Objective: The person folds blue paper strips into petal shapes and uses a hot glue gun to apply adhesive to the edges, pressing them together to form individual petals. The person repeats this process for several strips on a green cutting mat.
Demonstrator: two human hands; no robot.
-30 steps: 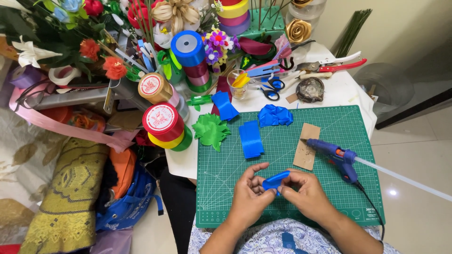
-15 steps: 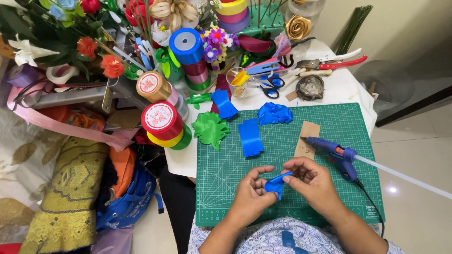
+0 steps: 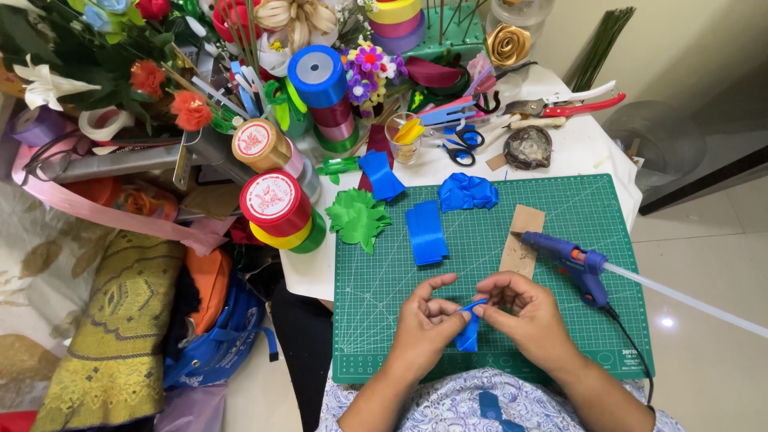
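Left hand (image 3: pixel 426 326) and right hand (image 3: pixel 524 314) both pinch a blue ribbon (image 3: pixel 468 330) over the green mat (image 3: pixel 384 280). Red-labelled round spools (image 3: pixel 276 204) stand left; glue gun (image 3: pixel 570 258) lies right.

A short piece of blue ribbon (image 3: pixel 469 330) was pinched between the left hand (image 3: pixel 426 330) and the right hand (image 3: pixel 524 314). It was folded, its lower end hanging above the green cutting mat (image 3: pixel 384 288).

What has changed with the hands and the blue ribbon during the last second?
Both hands, left hand and right hand, turned the blue ribbon piece from lying flat to hanging downward, folded between the fingers. The glue gun and cutting mat stayed put.
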